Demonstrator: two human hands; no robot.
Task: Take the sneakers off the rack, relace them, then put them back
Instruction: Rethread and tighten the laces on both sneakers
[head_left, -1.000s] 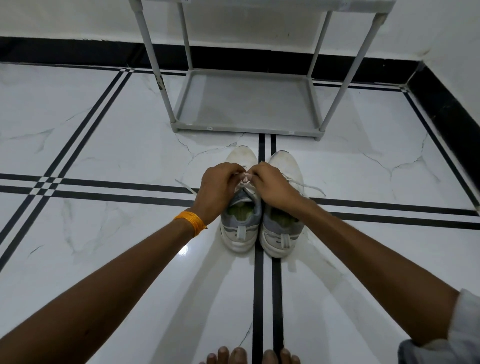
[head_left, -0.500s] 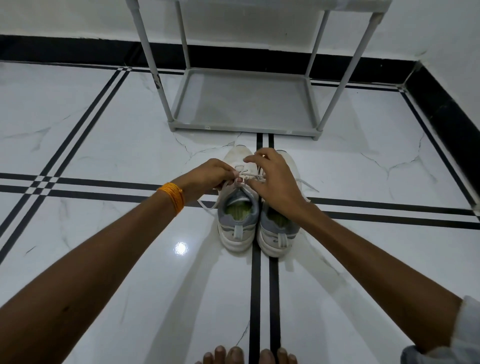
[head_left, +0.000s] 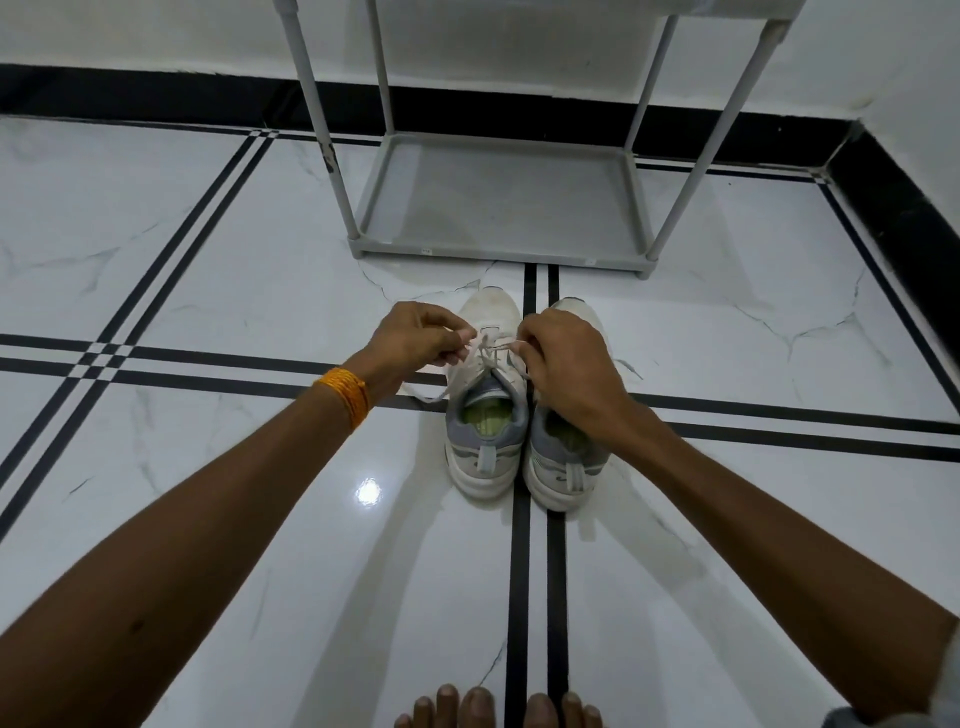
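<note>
The right hand (head_left: 569, 371) hides much of the right sneaker (head_left: 563, 457); the rack (head_left: 498, 202) is cut off at the top. Both sneakers, white with grey collars, stand touching on the floor (head_left: 208, 291), toes toward the rack. The left hand (head_left: 415, 340) and right hand each pinch an end of the left sneaker's (head_left: 488, 415) lace (head_left: 491, 349), fingers clamped on it.

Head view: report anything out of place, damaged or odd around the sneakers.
Little stands out. The rack's front left post has chipped dark patches. Loose lace ends trail on the floor beside the left sneaker and right sneaker, expected while the left hand and right hand relace.
</note>
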